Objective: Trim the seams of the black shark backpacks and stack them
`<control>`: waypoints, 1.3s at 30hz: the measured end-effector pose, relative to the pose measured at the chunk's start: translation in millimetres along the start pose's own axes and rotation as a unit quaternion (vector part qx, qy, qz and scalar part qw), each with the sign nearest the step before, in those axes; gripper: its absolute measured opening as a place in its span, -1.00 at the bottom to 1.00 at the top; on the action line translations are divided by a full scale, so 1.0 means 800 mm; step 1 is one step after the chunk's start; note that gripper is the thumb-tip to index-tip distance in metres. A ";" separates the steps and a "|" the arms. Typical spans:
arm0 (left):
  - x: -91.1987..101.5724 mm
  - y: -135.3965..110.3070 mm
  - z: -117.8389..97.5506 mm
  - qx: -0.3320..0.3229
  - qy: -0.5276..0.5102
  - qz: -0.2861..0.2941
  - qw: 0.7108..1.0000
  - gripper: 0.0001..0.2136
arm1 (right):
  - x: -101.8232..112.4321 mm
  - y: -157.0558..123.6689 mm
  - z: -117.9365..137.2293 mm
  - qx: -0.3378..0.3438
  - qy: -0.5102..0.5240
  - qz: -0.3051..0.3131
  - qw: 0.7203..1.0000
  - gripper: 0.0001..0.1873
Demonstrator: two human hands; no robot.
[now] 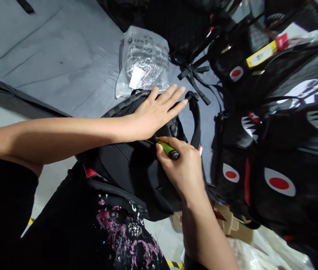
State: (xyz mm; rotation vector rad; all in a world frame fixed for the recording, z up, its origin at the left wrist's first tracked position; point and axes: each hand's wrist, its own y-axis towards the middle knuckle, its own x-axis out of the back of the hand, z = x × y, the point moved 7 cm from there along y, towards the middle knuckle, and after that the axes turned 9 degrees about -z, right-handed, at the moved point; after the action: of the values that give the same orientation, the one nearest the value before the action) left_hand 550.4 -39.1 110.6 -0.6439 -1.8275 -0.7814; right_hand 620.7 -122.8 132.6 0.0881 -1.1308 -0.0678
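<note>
A black backpack (pixel 147 176) lies across my lap and the table's edge, with a checkered panel and a strap on its far side. My left hand (pixel 157 108) rests flat on the upper part of the bag, fingers spread, holding nothing. Closed around a tool with a green and black handle (pixel 166 147), my right hand (pixel 181 161) is just below the left one. The tool's working end points at the bag under my left wrist, and its tip is hidden, so I cannot tell its exact kind.
A clear plastic bag (pixel 144 56) with a white label sits just beyond the backpack on the grey cloth surface (pixel 49 56). Several black bags with shark-face prints (pixel 279 183) are piled on the right. Cardboard (pixel 236 227) and plastic wrap lie below them.
</note>
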 end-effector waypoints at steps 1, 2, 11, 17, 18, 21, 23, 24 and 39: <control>0.000 0.000 0.000 0.001 0.001 0.001 1.000 -0.08 | 0.000 0.000 0.000 0.003 0.009 0.001 1.000 -0.78; 0.000 0.000 0.001 0.003 0.004 0.002 1.000 -0.09 | 0.000 0.000 0.000 0.003 0.016 0.003 1.000 -0.77; 0.001 -0.001 0.000 -0.001 0.020 -0.025 0.999 -0.14 | 0.003 0.000 -0.002 -0.006 0.013 -0.001 1.000 -0.79; 0.002 0.000 0.000 0.004 0.044 0.008 0.999 -0.13 | 0.002 -0.003 -0.005 -0.018 0.017 -0.007 1.000 -0.77; 0.002 0.000 0.000 0.004 0.050 0.016 0.999 -0.12 | 0.002 -0.003 -0.006 -0.024 0.012 -0.013 1.000 -0.77; 0.002 -0.001 0.000 0.006 0.069 0.034 0.997 -0.11 | 0.003 -0.005 -0.006 -0.025 0.022 -0.016 0.999 -0.76; 0.004 -0.002 0.000 0.007 0.077 0.040 0.996 -0.12 | 0.003 -0.005 -0.007 -0.032 0.018 -0.021 0.999 -0.76; 0.005 -0.002 0.000 0.007 0.079 0.043 0.996 -0.12 | 0.003 -0.005 -0.008 -0.035 0.018 -0.024 0.999 -0.76; 0.025 -0.022 0.027 -0.028 0.090 0.056 0.994 0.20 | -0.003 -0.016 -0.016 -0.051 0.152 -0.060 0.985 -0.77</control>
State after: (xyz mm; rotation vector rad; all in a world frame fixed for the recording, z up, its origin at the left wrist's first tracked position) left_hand 518.0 -32.6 119.4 -0.6837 -1.5962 -0.7920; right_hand 631.3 -135.0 123.7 0.0713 -0.8153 -0.2123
